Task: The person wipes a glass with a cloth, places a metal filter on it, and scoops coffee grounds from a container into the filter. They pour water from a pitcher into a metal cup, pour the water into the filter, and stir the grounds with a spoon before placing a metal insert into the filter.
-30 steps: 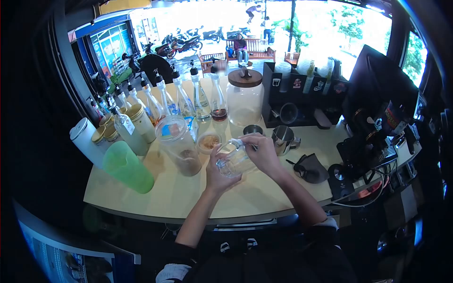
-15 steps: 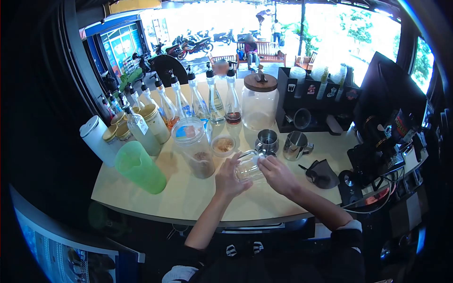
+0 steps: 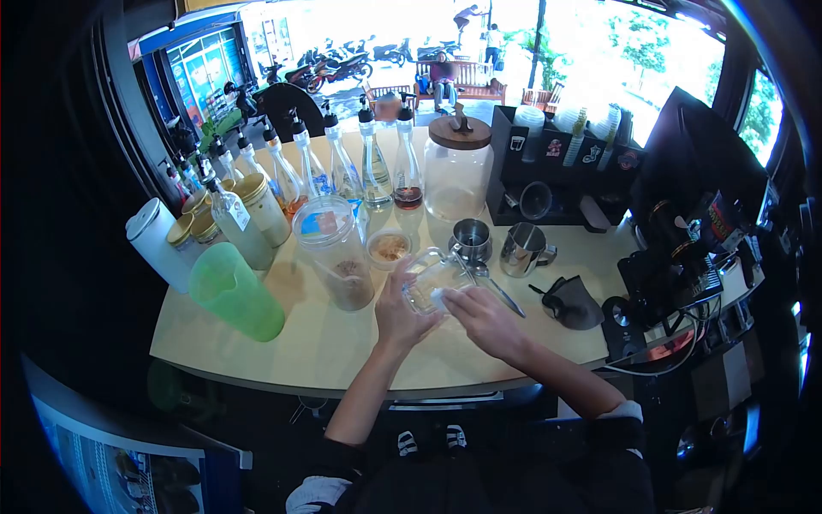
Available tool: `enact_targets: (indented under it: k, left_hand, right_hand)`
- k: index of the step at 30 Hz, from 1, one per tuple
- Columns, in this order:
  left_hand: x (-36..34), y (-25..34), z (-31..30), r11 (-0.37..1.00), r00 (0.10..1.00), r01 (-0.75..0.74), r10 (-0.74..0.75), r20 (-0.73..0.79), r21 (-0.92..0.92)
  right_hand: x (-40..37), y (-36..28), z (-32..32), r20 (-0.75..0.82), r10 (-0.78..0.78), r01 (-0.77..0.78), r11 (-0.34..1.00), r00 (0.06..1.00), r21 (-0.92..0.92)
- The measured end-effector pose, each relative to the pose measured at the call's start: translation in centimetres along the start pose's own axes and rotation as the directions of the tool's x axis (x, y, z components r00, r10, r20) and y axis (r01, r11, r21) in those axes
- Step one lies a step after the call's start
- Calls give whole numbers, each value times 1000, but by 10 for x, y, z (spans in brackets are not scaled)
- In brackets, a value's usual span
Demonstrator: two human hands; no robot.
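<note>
A clear glass vessel (image 3: 425,272) is held above the counter. My left hand (image 3: 400,308) is wrapped round its left side. My right hand (image 3: 484,319) pinches a small white thing (image 3: 439,300), perhaps a cloth or tissue, against the glass. Just behind the glass are a metal cup (image 3: 471,238) and a small bowl with brown contents (image 3: 390,247). A thin dark metal utensil (image 3: 505,297) lies to the right of the glass, partly hidden. To the left stands a tall clear jar (image 3: 338,265) with brown powder.
The pale counter (image 3: 334,360) holds a green pitcher (image 3: 235,291), pump bottles (image 3: 377,167), a wooden-lidded jar (image 3: 458,176), a steel pitcher (image 3: 524,249) and a dark cloth-like item (image 3: 574,301). A black cup holder (image 3: 556,171) stands behind. People are outside.
The glass is tilted differently, and the white thing now shows at its near side. The thin utensil has come into sight beside it. The whole view has shifted slightly.
</note>
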State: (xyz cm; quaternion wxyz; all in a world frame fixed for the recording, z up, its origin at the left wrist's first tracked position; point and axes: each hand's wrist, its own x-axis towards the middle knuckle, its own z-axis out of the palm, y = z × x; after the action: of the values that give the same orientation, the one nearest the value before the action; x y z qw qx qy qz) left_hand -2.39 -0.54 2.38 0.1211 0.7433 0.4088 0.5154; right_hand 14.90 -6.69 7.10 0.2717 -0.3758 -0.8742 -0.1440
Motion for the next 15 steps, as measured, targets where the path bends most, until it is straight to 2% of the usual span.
enact_targets:
  k: [1,2,3,4,5,7,8,9,10,14,15]
  left_hand:
    - [0,-8,3,988,994,112,-111,12,-109]
    - [-2,-14,5,951,975,221,-219,37,-215]
    - [-1,-13,6,951,975,223,-220,35,-216]
    - [-1,-11,7,929,976,219,-213,51,-298]
    - [-1,-9,8,901,977,214,-203,68,-377]
    - [-3,-6,11,913,983,184,-165,82,-365]
    - [-3,-6,12,922,988,151,-126,93,-356]
    - [-2,-7,12,923,988,144,-115,101,-356]
    - [-2,-8,12,935,990,127,-101,95,-333]
    - [-1,-14,8,933,991,124,-102,84,-338]
    - [0,-15,8,932,991,128,-107,82,-338]
  right_hand:
    - [0,4,-3,0,-5,5,1000,1000,1]
    - [3,10,-8,-160,133,-104,978,978,178]
    - [8,15,-15,-286,292,-178,914,913,364]
    - [23,14,-29,-380,404,-250,885,832,392]
    - [29,21,-27,-381,406,-252,884,831,393]
    - [35,35,-19,-32,574,-466,694,818,549]
    - [39,40,-18,-41,583,-469,691,811,550]
    - [42,44,-17,291,510,-551,489,809,676]
    - [43,47,-18,572,326,-653,260,753,711]
    - [39,50,-23,536,257,-588,212,804,781]
    - [39,49,-28,481,268,-535,187,835,824]
